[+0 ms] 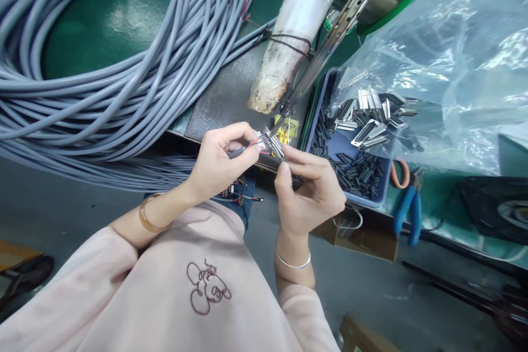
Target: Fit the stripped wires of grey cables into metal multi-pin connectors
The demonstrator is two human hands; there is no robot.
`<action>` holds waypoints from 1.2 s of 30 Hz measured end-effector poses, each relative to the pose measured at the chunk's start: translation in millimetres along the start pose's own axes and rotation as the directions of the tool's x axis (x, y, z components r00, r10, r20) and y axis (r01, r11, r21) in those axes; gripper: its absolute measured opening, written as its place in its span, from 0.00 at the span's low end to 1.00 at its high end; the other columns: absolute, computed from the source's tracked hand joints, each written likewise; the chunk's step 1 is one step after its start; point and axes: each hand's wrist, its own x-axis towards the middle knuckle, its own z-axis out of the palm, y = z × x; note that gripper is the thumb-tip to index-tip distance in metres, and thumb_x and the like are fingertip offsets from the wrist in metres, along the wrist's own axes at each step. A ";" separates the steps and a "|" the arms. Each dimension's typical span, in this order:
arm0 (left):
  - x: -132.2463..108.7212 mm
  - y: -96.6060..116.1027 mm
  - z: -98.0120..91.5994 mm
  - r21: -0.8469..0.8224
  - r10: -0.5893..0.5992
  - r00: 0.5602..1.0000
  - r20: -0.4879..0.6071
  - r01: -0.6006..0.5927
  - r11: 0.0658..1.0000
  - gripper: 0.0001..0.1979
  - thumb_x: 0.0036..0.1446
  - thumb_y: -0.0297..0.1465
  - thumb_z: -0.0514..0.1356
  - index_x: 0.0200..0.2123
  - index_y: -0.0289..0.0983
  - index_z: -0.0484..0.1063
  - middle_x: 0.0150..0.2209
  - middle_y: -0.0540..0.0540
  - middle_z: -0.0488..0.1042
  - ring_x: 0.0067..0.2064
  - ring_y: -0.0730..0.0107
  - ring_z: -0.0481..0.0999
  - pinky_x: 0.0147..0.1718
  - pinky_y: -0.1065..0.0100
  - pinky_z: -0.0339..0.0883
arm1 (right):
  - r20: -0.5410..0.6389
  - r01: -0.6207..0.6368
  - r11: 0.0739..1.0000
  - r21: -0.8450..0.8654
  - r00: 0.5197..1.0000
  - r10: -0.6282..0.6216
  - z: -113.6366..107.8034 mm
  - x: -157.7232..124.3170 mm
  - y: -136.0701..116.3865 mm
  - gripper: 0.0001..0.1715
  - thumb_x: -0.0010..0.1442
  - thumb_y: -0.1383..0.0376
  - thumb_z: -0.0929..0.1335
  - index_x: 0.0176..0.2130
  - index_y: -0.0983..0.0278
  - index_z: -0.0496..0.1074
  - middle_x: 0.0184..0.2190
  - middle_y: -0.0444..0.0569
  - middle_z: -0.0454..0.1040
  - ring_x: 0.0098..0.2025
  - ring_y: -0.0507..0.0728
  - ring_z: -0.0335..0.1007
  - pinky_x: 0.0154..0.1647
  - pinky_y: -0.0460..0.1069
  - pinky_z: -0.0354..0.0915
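At the table's front edge, my left hand (225, 157) pinches the end of a grey cable (236, 152) whose thin coloured wires reach a metal multi-pin connector (274, 144). The fingers of my right hand (309, 184) close on the connector's right end. Right above the connector is the dark tip of a soldering iron (289, 104), held in a slanted metal stand. Behind the hands, a yellow piece (287, 129) lies on the dark plate (218, 107). How the wires meet the pins is too small to tell.
Grey cables (124, 82) cover the left. A wrapped tube (289, 38) stands behind the hands. At right are a blue bin (385, 176) of connectors and black sleeves, a plastic bag (449, 66), blue-handled cutters (408, 209) and a green-rimmed reel (396, 11).
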 end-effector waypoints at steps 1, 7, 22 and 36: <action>-0.6 0.4 -1.3 0.023 0.018 1.000 0.017 -0.018 1.000 0.06 0.55 0.27 0.61 0.25 0.35 0.71 0.26 0.49 0.74 0.26 0.77 0.70 0.25 0.74 0.64 | 0.012 -0.051 0.998 0.037 0.999 0.050 -0.5 0.9 -1.2 0.08 0.59 0.74 0.73 0.33 0.61 0.74 0.39 0.45 0.84 0.41 0.54 0.83 0.41 0.50 0.78; -0.9 5.2 -8.9 0.206 0.135 0.987 0.092 -0.152 0.967 0.06 0.56 0.24 0.60 0.27 0.35 0.75 0.28 0.48 0.78 0.28 0.75 0.72 0.28 0.73 0.64 | 0.067 -0.161 0.981 0.113 0.986 0.154 -4.5 7.8 -5.3 0.08 0.60 0.73 0.73 0.33 0.60 0.75 0.39 0.43 0.84 0.42 0.53 0.82 0.44 0.50 0.79; 7.5 11.1 -8.6 0.193 0.150 0.986 0.077 -0.162 0.968 0.06 0.54 0.23 0.60 0.26 0.35 0.74 0.28 0.48 0.78 0.29 0.75 0.72 0.27 0.73 0.62 | 0.076 -0.040 0.999 -0.018 0.996 0.041 -5.0 20.1 -8.2 0.07 0.59 0.73 0.73 0.33 0.60 0.76 0.39 0.43 0.84 0.41 0.55 0.83 0.43 0.52 0.78; 0.5 6.9 -8.5 -0.011 -0.081 0.993 0.082 0.083 0.997 0.06 0.48 0.25 0.67 0.27 0.36 0.72 0.24 0.51 0.73 0.22 0.81 0.64 0.19 0.76 0.56 | 0.040 0.184 0.956 -0.229 0.983 -0.180 -7.0 6.2 -4.3 0.10 0.59 0.73 0.75 0.35 0.60 0.73 0.38 0.43 0.85 0.37 0.53 0.84 0.37 0.47 0.78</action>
